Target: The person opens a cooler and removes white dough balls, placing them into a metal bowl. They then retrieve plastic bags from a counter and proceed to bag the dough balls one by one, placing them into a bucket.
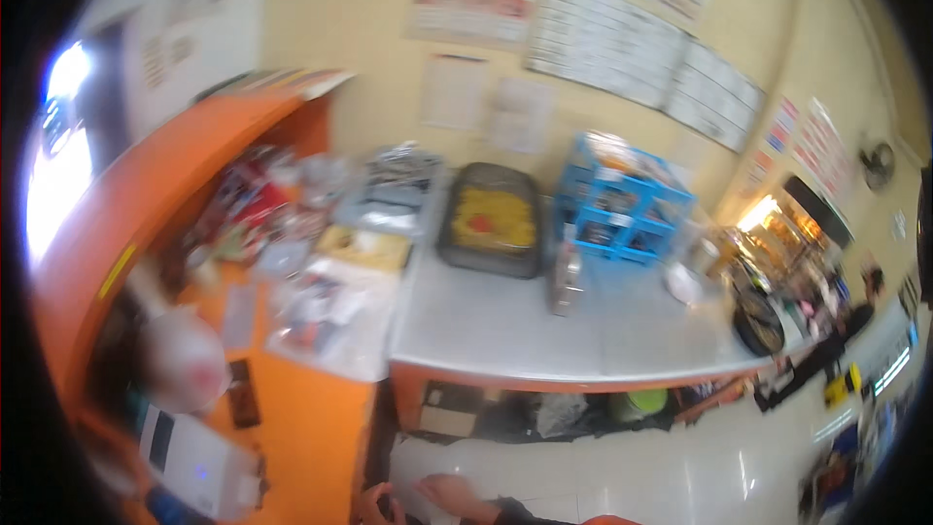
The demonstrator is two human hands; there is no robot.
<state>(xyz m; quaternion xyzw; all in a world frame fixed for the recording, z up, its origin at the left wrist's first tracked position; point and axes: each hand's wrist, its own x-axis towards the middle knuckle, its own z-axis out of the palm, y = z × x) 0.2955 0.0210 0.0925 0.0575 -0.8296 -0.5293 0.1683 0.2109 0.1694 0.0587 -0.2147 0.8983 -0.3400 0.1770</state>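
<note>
My left hand (380, 504) is at the bottom edge, just beside the orange counter (321, 445). Its fingers are curled around a dark patch, and blur hides whether that is an object. To its right, my right hand (458, 497) reaches in from a dark sleeve with its fingers bent toward the left hand. Whether it holds anything is unclear. Nearby on the orange counter lie a dark phone-like object (243, 394) and a white box-shaped device (197, 463). Farther up are clear plastic bags (332, 313) and a yellow pad-like item (364, 248).
A steel-topped table (496, 328) carries a black tray of yellow food (492, 219), blue plastic baskets (623, 197) and a narrow upright item (565, 273). A dark pan (758, 321) stands farther right. Another person (824, 357) is at the far right. An orange shelf (146, 168) overhangs the left.
</note>
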